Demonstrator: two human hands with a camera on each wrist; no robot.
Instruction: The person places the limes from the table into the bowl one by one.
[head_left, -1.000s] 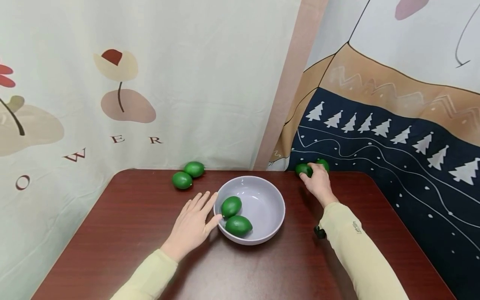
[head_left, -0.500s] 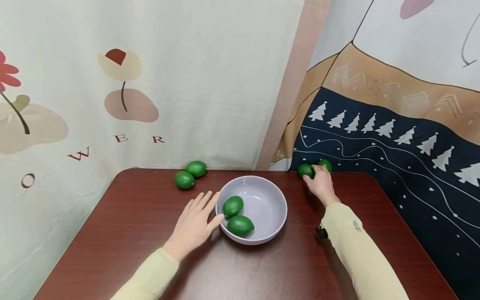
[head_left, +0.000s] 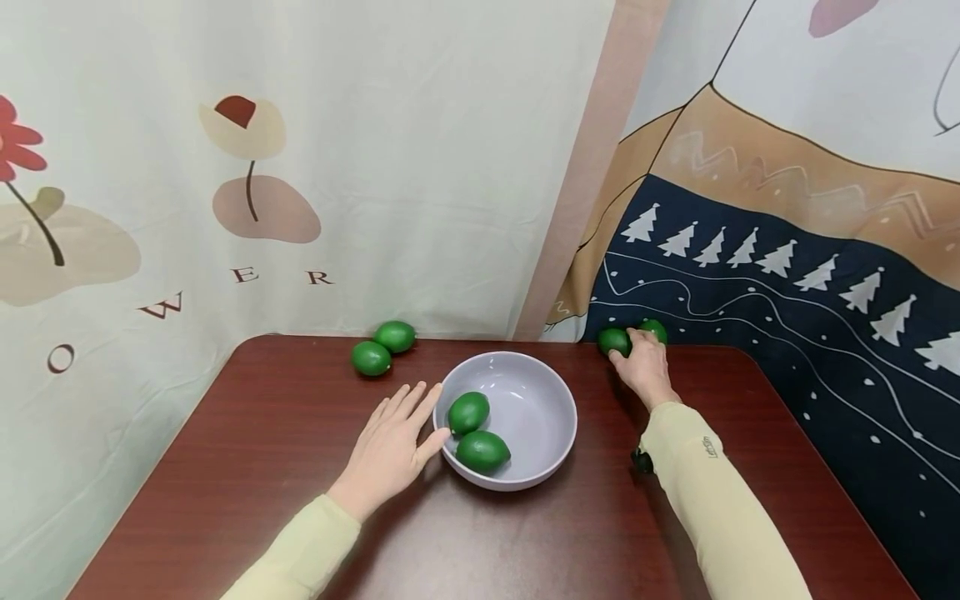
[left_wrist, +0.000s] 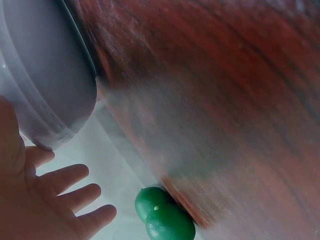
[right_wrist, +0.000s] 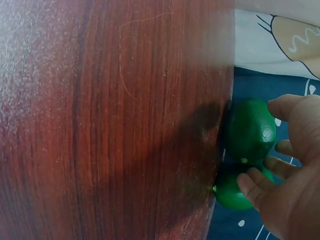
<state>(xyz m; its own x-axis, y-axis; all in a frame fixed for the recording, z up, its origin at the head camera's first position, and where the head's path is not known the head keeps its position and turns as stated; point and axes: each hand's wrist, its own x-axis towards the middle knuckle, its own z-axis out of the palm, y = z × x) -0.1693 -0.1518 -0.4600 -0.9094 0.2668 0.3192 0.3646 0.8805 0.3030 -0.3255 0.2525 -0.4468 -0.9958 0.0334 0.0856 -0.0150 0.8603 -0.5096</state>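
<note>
A pale lavender bowl (head_left: 536, 417) stands on the table with two limes, one lime (head_left: 468, 412) behind another lime (head_left: 483, 452), at its left side. Against the bowl's left rim my left hand (head_left: 390, 454) rests with fingers spread and straight; the left wrist view shows a fingertip at the bowl's wall (left_wrist: 55, 90). My right hand (head_left: 643, 367) is at the far right of the table, thumb and fingers curled round a lime (right_wrist: 250, 130). Its fingers also reach over a second lime (right_wrist: 232, 187), which touches the first and is partly hidden by them.
Two more limes, a front lime (head_left: 371, 358) and a back lime (head_left: 395, 336), lie together at the table's back left edge. Behind the dark red table (head_left: 247, 450) hang a pale curtain (head_left: 420, 167) and a navy, tree-printed cloth (head_left: 750, 300).
The head view has turned slightly, so everything sits a little further right. Both hands keep nearly the same places, and the limes and bowl stay put.
</note>
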